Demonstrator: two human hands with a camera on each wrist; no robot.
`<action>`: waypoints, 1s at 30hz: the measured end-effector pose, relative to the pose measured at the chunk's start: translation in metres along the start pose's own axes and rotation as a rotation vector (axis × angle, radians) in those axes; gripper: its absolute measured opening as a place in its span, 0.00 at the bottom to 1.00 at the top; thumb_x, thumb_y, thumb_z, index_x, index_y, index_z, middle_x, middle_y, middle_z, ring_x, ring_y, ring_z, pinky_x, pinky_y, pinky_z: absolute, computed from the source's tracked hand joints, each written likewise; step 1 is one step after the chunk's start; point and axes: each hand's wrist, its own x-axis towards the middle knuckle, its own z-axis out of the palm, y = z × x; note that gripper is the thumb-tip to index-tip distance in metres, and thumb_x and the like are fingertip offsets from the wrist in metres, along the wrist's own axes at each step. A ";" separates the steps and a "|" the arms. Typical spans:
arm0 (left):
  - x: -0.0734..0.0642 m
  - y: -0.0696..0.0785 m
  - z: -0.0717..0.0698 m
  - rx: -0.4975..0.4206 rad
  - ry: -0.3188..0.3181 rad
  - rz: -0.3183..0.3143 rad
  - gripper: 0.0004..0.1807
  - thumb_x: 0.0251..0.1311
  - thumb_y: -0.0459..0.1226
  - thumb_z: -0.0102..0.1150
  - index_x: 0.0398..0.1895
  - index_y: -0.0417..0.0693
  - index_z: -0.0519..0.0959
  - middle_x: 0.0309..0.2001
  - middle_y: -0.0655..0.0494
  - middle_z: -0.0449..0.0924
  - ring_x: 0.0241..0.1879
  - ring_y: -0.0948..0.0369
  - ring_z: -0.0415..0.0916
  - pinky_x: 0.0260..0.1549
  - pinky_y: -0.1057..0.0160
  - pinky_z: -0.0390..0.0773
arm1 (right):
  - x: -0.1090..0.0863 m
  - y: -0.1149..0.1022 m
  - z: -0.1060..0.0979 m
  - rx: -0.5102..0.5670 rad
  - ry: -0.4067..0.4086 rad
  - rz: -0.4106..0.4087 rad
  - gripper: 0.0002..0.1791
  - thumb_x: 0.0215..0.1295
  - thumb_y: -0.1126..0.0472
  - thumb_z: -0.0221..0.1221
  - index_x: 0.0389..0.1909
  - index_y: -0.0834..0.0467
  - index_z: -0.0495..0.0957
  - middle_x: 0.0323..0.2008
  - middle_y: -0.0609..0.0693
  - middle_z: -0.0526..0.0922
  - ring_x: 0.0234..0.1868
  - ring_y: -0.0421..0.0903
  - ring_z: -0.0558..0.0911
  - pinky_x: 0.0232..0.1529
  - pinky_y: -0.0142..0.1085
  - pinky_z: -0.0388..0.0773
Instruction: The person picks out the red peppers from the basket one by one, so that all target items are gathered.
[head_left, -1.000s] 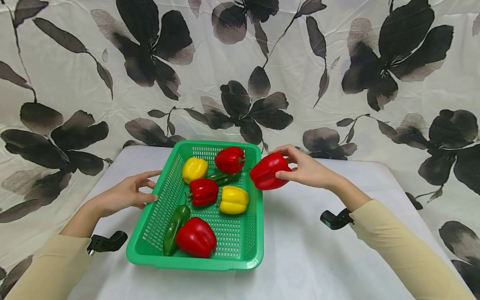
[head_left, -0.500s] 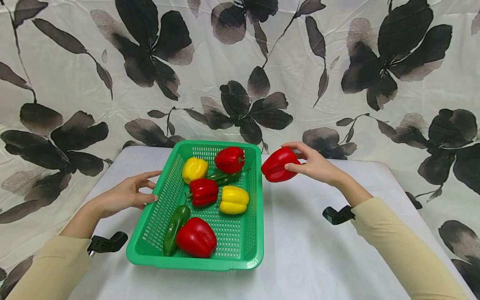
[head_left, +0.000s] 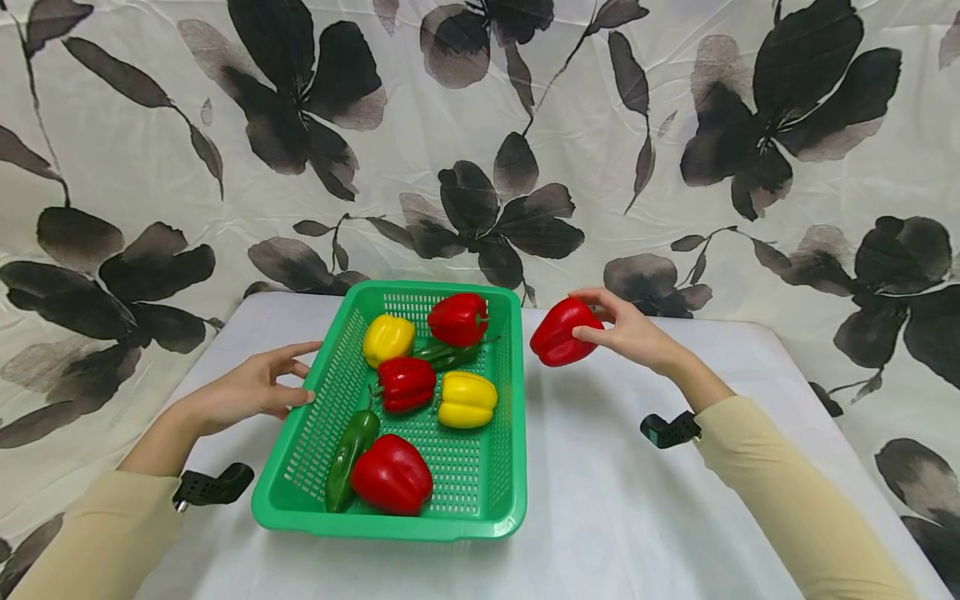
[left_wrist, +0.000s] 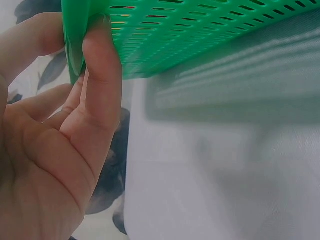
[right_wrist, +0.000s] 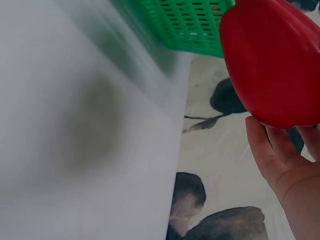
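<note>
Presently, right hand clamps red bell pepper between thumb and fingers, above white table, just right of green basket. Left hand holds basket's left rim. Probable faults: smooth skin may slip from fingertips; one-sided pull could tilt basket, rolling loose peppers.

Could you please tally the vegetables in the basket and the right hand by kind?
Glossy red bell peppers: 4, one of them in the right hand
Blocky yellow bell peppers: 2
Long, slim green vegetables: 2
Total: 8
</note>
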 end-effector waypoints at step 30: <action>0.001 -0.001 0.001 -0.012 0.000 -0.008 0.45 0.57 0.37 0.60 0.72 0.47 0.44 0.51 0.34 0.66 0.35 0.50 0.80 0.35 0.53 0.82 | 0.013 0.040 0.019 0.007 -0.015 0.127 0.29 0.65 0.56 0.53 0.67 0.55 0.60 0.59 0.60 0.67 0.53 0.57 0.72 0.51 0.49 0.73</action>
